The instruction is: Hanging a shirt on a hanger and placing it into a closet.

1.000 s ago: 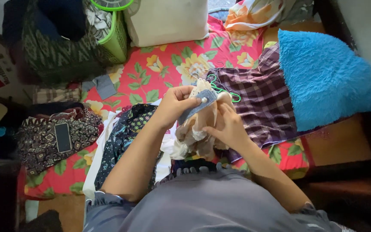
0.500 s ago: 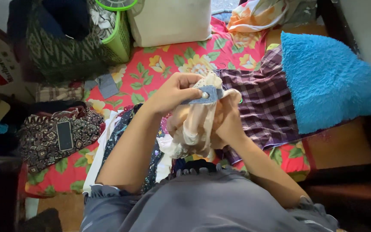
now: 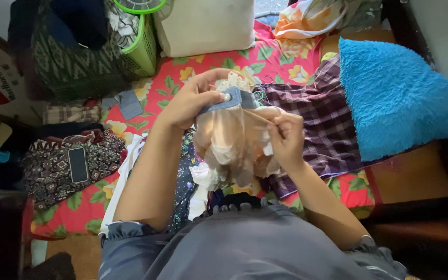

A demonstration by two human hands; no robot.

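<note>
A sheer beige garment (image 3: 234, 145) with a blue-grey denim band (image 3: 227, 100) is held up over the floral bedsheet (image 3: 203, 70), higher than half a second ago. The band is pinched by the left hand (image 3: 190, 103) beside a pearl button (image 3: 227, 96), now nearer 12 o'clock. The right hand (image 3: 286, 140), earlier hidden under the fabric, is now seen at 3 o'clock of the garment, clamped on a stretched fold. The hands are set apart. A plaid cloth (image 3: 322, 119) lies beyond, and a blue fluffy pillow (image 3: 395, 93) is at 2 o'clock. A phone (image 3: 78, 165) lies unmoved at 9 o'clock.
</note>
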